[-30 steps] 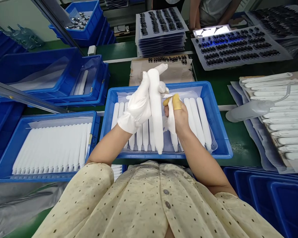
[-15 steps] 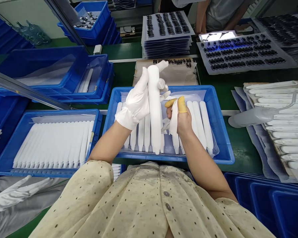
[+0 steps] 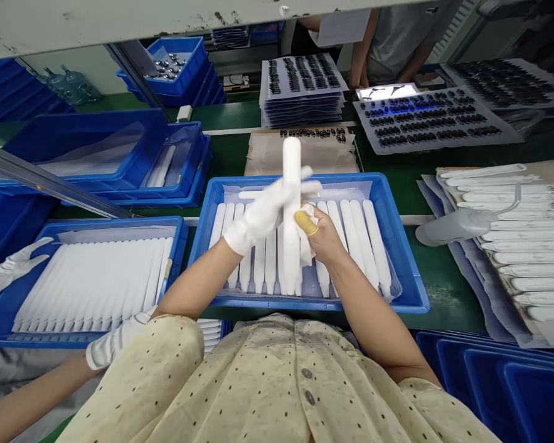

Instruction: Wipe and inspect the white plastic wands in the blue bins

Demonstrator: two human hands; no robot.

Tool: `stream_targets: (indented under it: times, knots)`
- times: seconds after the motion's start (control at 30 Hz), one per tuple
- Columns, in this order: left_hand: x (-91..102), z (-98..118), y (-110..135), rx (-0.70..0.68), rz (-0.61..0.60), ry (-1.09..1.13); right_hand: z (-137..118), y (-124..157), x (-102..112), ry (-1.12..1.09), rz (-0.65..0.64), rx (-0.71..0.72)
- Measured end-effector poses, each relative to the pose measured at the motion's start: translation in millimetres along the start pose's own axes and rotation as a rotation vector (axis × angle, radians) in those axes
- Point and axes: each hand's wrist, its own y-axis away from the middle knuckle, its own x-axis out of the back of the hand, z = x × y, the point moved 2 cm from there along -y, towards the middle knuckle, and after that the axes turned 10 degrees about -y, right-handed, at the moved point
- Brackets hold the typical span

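Note:
My left hand (image 3: 265, 212), in a white glove and somewhat blurred, is closed around a long white handle-shaped piece (image 3: 292, 163) with a rounded top and a narrower lower end. The piece stands upright over a blue bin (image 3: 410, 280). Yellow covers show on fingers of my right hand (image 3: 325, 234), which grips a white cloth (image 3: 307, 249) and presses it against the piece's right side. Beneath my hands, similar white pieces (image 3: 357, 237) lie in a row on a clear sheet in the bin.
To the left, a second blue bin (image 3: 181, 237) holds a tight row of white pieces; a co-worker's gloved hands (image 3: 16, 267) are at it. A squeeze bottle (image 3: 457, 226) lies on white pieces at right. Sheets of black parts (image 3: 436, 117) lie behind. Stacked blue bins (image 3: 535, 394) stand lower right.
My right hand has moved up and left with the cloth onto the white piece. My left hand has shifted lower along it. The co-worker's hands have come over the left bin. The view has tilted up.

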Motion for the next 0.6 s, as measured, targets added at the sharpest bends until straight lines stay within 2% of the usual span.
stream_targets:
  times: [0.07,0.13,0.23,0.33,0.4,0.47,0.6]
  knots:
    - [4.3,-17,5,-0.039,-0.056,-0.124,1,-1,3,0.003,-0.007,-0.015]
    - [9.6,-27,9,-0.111,-0.025,-0.182,4,-5,10,0.075,0.005,0.016]
    - [15.7,-28,12,-0.198,0.061,-0.167,5,-11,24,0.125,0.167,0.105]
    - [18.7,-23,14,-0.140,0.082,-0.145,-4,-18,38,0.036,0.311,0.130]
    - [19.2,-22,18,-0.076,0.041,-0.164,-16,-22,42,-0.007,0.303,0.114]
    - [19.0,-22,22,-0.027,-0.002,-0.204,-28,-24,42,-0.002,0.237,0.109]
    - [16.2,-27,27,0.085,-0.079,-0.246,-36,-27,30,0.126,0.110,0.287]
